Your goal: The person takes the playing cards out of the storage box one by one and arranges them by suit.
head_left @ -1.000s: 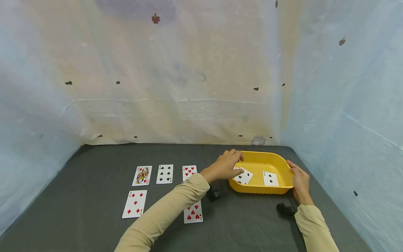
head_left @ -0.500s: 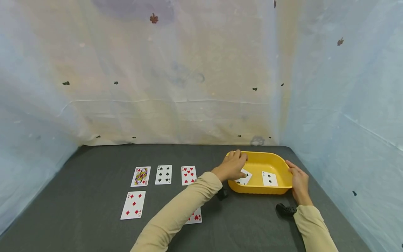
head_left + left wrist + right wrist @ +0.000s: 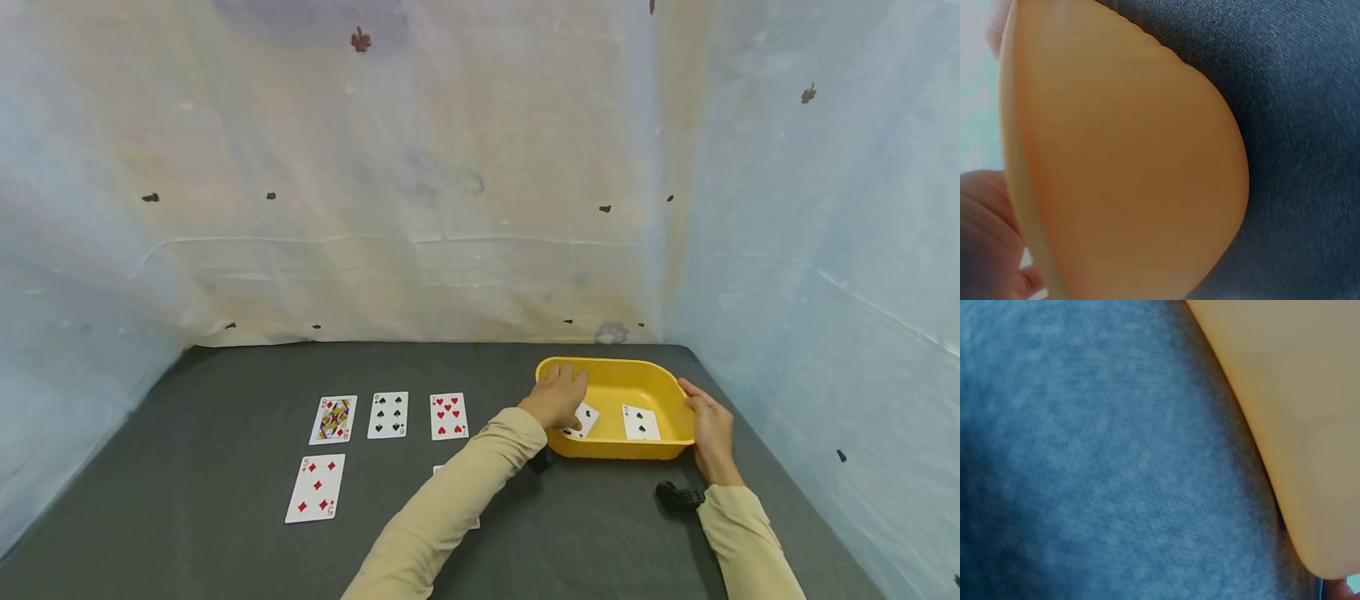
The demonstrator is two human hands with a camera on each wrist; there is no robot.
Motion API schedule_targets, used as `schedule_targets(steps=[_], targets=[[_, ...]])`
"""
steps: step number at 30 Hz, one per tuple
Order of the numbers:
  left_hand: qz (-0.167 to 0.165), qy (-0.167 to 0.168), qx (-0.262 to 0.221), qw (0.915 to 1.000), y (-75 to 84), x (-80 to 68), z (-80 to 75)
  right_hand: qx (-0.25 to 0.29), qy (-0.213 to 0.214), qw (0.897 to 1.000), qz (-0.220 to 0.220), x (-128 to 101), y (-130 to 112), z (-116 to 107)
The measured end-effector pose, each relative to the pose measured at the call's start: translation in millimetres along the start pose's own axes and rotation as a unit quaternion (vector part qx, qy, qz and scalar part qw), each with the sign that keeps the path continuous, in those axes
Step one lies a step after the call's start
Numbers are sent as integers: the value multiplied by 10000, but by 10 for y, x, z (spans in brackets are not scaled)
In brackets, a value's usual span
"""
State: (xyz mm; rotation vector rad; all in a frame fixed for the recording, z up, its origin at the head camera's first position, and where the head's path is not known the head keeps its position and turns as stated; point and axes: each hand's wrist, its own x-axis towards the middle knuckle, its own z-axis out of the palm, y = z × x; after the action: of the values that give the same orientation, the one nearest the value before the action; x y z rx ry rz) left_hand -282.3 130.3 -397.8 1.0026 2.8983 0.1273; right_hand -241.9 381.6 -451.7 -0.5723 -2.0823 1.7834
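Observation:
A yellow tray (image 3: 622, 450) stands at the table's right side. My right hand (image 3: 714, 435) grips its right end, thumb at the rim. Over the left end, my left hand (image 3: 557, 398) reaches inside with curved fingers spread from the thumb, above a playing card (image 3: 586, 417) with black pips that it partly covers. A second black-pipped playing card (image 3: 640, 423) lies to the right in the tray, its lower edge hidden by the front wall. In the left wrist view, the tray's outer wall (image 3: 1129, 144) hides the fingertips. The right wrist view shows mostly tray wall (image 3: 1310, 412) and table cloth.
Left of the tray lie a diamond face card (image 3: 333, 419), a six of spades (image 3: 387, 415), a seven of hearts (image 3: 449, 416) and a five of diamonds (image 3: 316, 488). My left sleeve (image 3: 450, 508) mostly hides another card. Fabric walls surround the dark table (image 3: 187, 467).
My left hand has moved slightly right and lower into the tray, over the left card. The sleeve now covers more of the card beneath it. My right hand keeps its grip.

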Motion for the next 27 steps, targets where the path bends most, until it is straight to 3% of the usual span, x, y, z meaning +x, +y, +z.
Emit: schedule_targets(steps=[6, 18, 27], targets=[[-140, -142, -104, 9997, 45, 32, 56, -137, 55, 9999, -16, -8, -23, 14], [-342, -298, 401, 9982, 147, 83, 108, 94, -4, 10000, -30, -39, -19, 3], [-473, -449, 436, 9969, 144, 173, 184, -98, 46, 9999, -59, -2, 10, 10]])
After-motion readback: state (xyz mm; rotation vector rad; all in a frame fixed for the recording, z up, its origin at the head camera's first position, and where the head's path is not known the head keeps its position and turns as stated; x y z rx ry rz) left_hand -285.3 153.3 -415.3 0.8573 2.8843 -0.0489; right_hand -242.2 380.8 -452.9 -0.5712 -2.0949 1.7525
